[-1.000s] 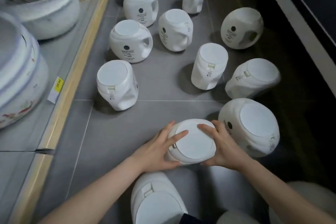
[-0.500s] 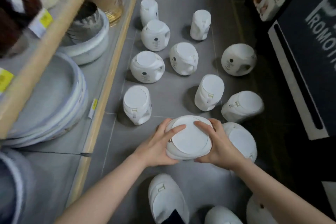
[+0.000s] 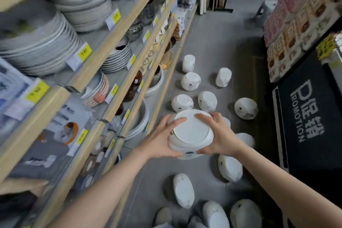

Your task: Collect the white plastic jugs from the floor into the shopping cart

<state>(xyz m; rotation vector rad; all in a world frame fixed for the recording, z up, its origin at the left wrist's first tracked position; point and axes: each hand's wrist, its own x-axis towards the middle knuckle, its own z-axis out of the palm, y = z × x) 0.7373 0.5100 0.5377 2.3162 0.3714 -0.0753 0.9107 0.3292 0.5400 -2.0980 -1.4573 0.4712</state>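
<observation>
White plastic jug (image 3: 191, 132) is held at the centre of the frame, its flat round base turned toward the camera, lifted clear of the grey tiled floor (image 3: 212, 46). It is gripped from both sides: the left hand (image 3: 162, 139) is wrapped round its left flank, with the fingers (image 3: 177, 121) spread and curled over the rim of the base and the thumb tucked under the lower edge; the right hand (image 3: 221, 138) is pressed to the right flank, its fingers (image 3: 202, 117) likewise curled over the base rim. Both sets of fingers are moderately spread and closed onto the jug. A small dark round mark is seen on the jug's lower side, too small to be read.

More white jugs are scattered on the floor: several upright or tipped in the upper middle (image 3: 190, 81), one lying on its side at the right (image 3: 246, 108), and others at the bottom of the frame (image 3: 183, 190). Small dark round labels are carried by some, illegible.

Wooden shelves (image 3: 118, 37) with stacked plates (image 3: 37, 37) and bowls fill the left side; yellow price tags (image 3: 84, 51) are fixed to their edges, the figures blurred. At the right a dark mat (image 3: 312, 116) is printed with "PROMOTION" and large white characters.
</observation>
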